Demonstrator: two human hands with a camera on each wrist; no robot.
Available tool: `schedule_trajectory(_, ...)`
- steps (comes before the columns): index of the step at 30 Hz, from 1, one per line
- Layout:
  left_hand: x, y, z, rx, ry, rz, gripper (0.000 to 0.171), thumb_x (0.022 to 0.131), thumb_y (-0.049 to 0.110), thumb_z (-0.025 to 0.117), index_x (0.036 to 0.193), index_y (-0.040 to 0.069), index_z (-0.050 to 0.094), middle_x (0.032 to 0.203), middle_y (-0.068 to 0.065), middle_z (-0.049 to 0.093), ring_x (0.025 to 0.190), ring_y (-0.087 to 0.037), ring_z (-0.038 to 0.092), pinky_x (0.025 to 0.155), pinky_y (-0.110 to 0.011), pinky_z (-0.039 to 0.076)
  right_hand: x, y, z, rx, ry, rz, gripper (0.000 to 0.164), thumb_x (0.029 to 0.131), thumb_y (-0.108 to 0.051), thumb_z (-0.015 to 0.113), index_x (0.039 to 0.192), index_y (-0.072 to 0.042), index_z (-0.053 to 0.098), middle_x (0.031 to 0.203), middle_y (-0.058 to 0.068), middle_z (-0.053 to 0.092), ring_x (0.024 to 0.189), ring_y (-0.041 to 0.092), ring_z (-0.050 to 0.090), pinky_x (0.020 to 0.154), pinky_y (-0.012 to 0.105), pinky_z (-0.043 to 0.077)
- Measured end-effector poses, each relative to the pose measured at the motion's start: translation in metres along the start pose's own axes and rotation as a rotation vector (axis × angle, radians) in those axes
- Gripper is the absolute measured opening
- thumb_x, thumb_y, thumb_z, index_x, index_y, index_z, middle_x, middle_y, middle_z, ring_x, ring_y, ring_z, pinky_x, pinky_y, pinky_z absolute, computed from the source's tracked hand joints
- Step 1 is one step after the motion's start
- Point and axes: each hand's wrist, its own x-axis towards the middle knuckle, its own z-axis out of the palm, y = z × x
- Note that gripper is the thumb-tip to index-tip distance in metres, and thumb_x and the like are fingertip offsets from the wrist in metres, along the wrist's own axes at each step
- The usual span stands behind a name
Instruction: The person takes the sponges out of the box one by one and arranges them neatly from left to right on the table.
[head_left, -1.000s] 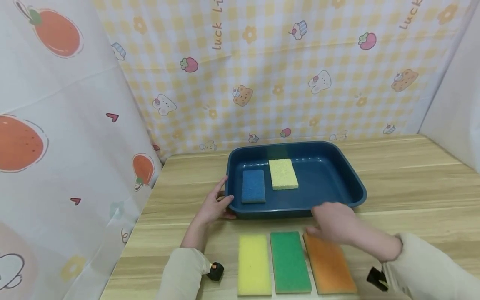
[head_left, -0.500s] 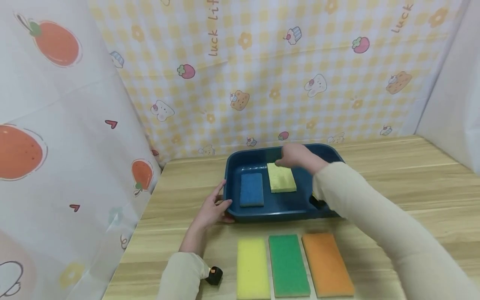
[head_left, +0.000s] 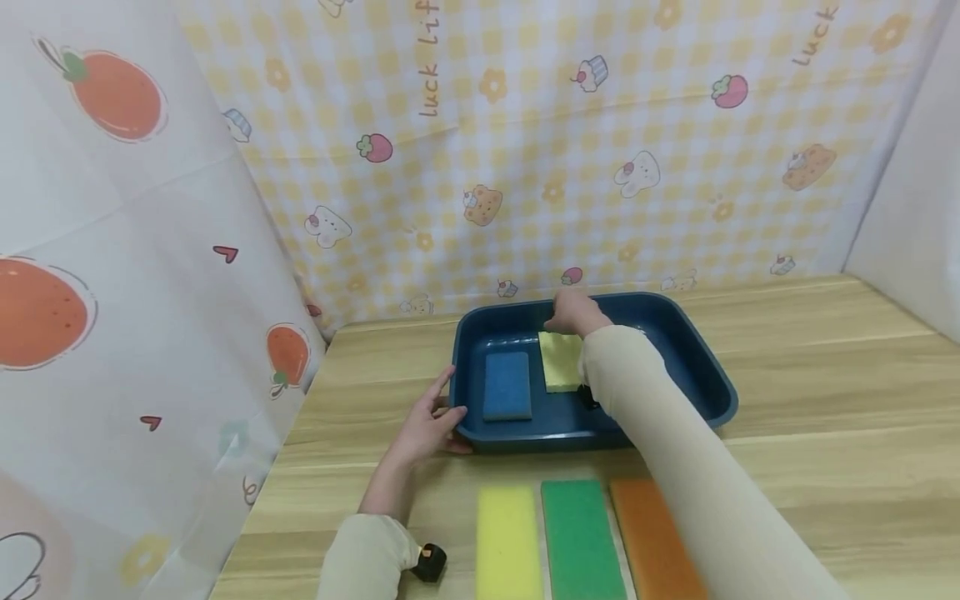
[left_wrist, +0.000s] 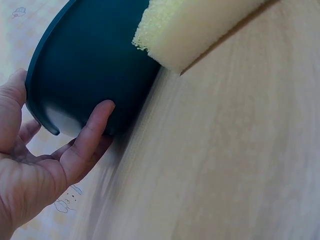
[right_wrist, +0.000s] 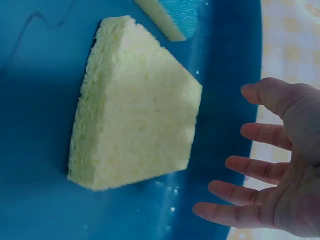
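In the head view, my left hand (head_left: 426,427) holds the near left corner of a dark blue tray (head_left: 731,404). Its thumb is at the rim and other fingers lie against the outer wall, as the left wrist view shows. My right hand (right_wrist: 282,175) reaches over the tray's far side, fingers spread, just beyond a pale yellow sponge (right_wrist: 140,110). A gap shows between its fingertips and that sponge. To the left inside the tray lies a blue scouring sponge (head_left: 507,385). My right forearm hides part of the pale sponge in the head view.
In front of the tray lie three more sponges in a row: yellow (head_left: 508,542), green (head_left: 583,542) and orange (head_left: 645,533), the last partly under my right sleeve. A patterned cloth (head_left: 525,150) hangs behind the wooden table (head_left: 810,375).
My right hand has moved from beside the orange sponge up and left into the tray, over the far end of the pale yellow sponge. My left hand stays at the tray's corner.
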Motion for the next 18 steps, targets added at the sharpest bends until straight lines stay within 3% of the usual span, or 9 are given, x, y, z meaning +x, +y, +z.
schedule_trajectory(3, -0.001, 0.001, 0.0, 0.009, -0.005, 0.0, 0.065, 0.092, 0.003, 0.047, 0.145, 0.025, 0.016, 0.126, -0.03, 0.034, 0.089, -0.038, 0.06, 0.062, -0.049, 0.054, 0.0, -0.001, 0.007, -0.018, -0.041, 0.047, 0.025, 0.084, -0.024, 0.061, 0.076, -0.003, 0.051, 0.067, 0.007, 0.047, 0.062, 0.022, 0.044, 0.065, 0.037, 0.042)
schedule_trajectory(5, -0.001, 0.001, 0.001, 0.009, -0.009, 0.001, 0.065, 0.092, 0.003, 0.047, 0.145, 0.025, 0.016, 0.127, -0.03, 0.034, 0.089, -0.038, 0.059, 0.062, -0.048, 0.054, -0.001, -0.001, 0.011, -0.054, -0.064, 0.062, 0.03, 0.084, -0.027, 0.06, 0.093, 0.001, 0.057, 0.088, 0.016, 0.056, 0.08, 0.029, 0.05, 0.08, 0.045, 0.043)
schedule_trajectory(7, -0.001, 0.001, 0.001, 0.007, -0.013, 0.002, 0.065, 0.092, 0.003, 0.047, 0.145, 0.025, 0.015, 0.127, -0.031, 0.034, 0.088, -0.038, 0.06, 0.062, -0.048, 0.054, -0.002, -0.001, 0.016, -0.073, -0.083, 0.077, 0.04, 0.085, -0.03, 0.059, 0.108, 0.002, 0.056, 0.109, 0.022, 0.053, 0.096, 0.036, 0.047, 0.088, 0.05, 0.039)
schedule_trajectory(9, -0.001, 0.001, 0.002, 0.006, -0.013, 0.0, 0.065, 0.092, 0.003, 0.047, 0.145, 0.025, 0.016, 0.127, -0.031, 0.034, 0.086, -0.038, 0.061, 0.062, -0.048, 0.054, -0.002, -0.002, 0.02, -0.069, -0.101, 0.094, 0.047, 0.085, -0.033, 0.059, 0.115, 0.003, 0.055, 0.119, 0.026, 0.046, 0.104, 0.042, 0.042, 0.09, 0.053, 0.038)
schedule_trajectory(18, 0.0, 0.0, -0.001, -0.001, -0.007, 0.003, 0.065, 0.092, 0.003, 0.047, 0.145, 0.025, 0.017, 0.126, -0.031, 0.034, 0.087, -0.04, 0.06, 0.062, -0.049, 0.054, 0.006, -0.001, 0.037, -0.117, -0.124, 0.101, 0.059, 0.081, -0.041, 0.063, 0.12, 0.002, 0.051, 0.115, 0.027, 0.043, 0.102, 0.042, 0.042, 0.09, 0.054, 0.038)
